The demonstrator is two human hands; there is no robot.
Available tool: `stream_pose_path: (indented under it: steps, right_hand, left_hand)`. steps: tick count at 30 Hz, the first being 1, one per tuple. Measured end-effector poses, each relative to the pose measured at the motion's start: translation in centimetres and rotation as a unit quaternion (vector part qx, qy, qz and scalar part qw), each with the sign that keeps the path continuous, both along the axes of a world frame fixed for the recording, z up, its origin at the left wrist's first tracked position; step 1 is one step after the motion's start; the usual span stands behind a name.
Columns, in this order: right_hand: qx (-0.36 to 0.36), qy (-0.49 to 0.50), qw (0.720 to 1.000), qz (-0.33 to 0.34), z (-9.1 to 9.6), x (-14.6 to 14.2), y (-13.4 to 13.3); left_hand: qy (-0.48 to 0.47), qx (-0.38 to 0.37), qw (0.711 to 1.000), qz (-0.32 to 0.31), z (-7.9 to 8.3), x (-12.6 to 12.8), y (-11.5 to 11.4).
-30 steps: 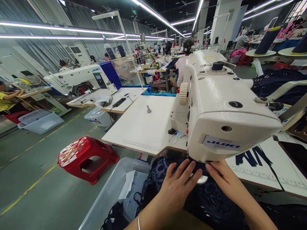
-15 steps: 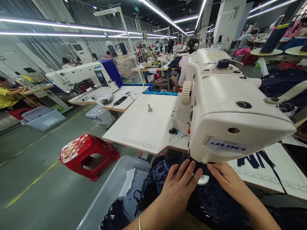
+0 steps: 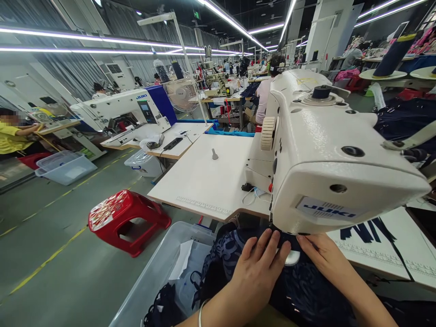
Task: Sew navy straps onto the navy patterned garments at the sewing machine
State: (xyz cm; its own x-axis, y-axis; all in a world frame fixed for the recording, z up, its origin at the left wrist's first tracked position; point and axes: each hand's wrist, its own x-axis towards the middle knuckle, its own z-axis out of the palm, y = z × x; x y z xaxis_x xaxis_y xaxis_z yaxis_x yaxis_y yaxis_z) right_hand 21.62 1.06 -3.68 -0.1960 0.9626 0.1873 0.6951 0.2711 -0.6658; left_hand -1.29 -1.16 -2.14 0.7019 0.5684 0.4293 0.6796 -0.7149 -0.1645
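A white JUKI sewing machine (image 3: 327, 154) fills the middle right of the view, its head hanging over dark blue patterned fabric (image 3: 299, 290). My left hand (image 3: 260, 268) lies flat on that fabric with fingers stretched toward the needle area. My right hand (image 3: 322, 256) rests flat on the fabric just right of it, fingertips under the machine head. A small white piece (image 3: 292, 258) shows between the two hands. The needle itself is hidden by the machine head.
A white sewing table (image 3: 207, 177) extends left of the machine. A clear plastic bin (image 3: 160, 277) with paper and dark cloth sits at my lower left, a red stool (image 3: 126, 218) beyond it. Other machines, bins and seated workers line the aisle.
Both hands have stayed flat on the fabric and edged slightly forward under the machine head. The view has shifted a little to the right and down.
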Motion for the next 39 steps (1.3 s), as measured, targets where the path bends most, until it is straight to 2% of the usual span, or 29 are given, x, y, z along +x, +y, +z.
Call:
stream_pose_path:
  steps: [7, 18, 24, 28, 32, 34, 36, 39]
  right_hand:
    - [0.013, 0.001, 1.000, 0.004, 0.2, -0.1, 0.0]
    - [-0.019, 0.009, 1.000, -0.020, -1.0, 0.3, -0.3]
    - [-0.016, 0.002, 1.000, -0.009, -0.8, 0.2, -0.2]
    - [-0.009, 0.013, 1.000, -0.001, -0.1, -0.4, -0.1]
    - [0.014, 0.047, 0.999, -0.008, 1.1, -1.4, -0.2]
    - [0.017, 0.075, 0.997, -0.007, 1.6, -1.9, -0.2]
    - [0.026, 0.106, 0.994, -0.028, 1.8, -2.3, -0.4]
    - [0.020, 0.149, 0.984, -0.094, 1.5, -2.9, -1.1]
  left_hand:
    - [0.000, 0.018, 1.000, 0.002, 0.1, 0.1, 0.0]
    - [-0.008, 0.002, 1.000, -0.007, -0.2, -0.1, 0.1]
    - [-0.022, -0.015, 1.000, -0.004, -0.3, -0.1, 0.1]
    - [-0.046, 0.001, 0.999, -0.003, -1.1, -0.1, 0.5]
    - [-0.130, 0.054, 0.990, -0.012, -2.9, -0.1, 1.5]
    - [-0.139, 0.057, 0.989, -0.002, -3.6, 0.0, 2.0]
    - [-0.130, 0.056, 0.990, 0.001, -3.8, 0.0, 2.3]
    - [-0.134, 0.063, 0.989, -0.008, -3.7, -0.1, 2.3]
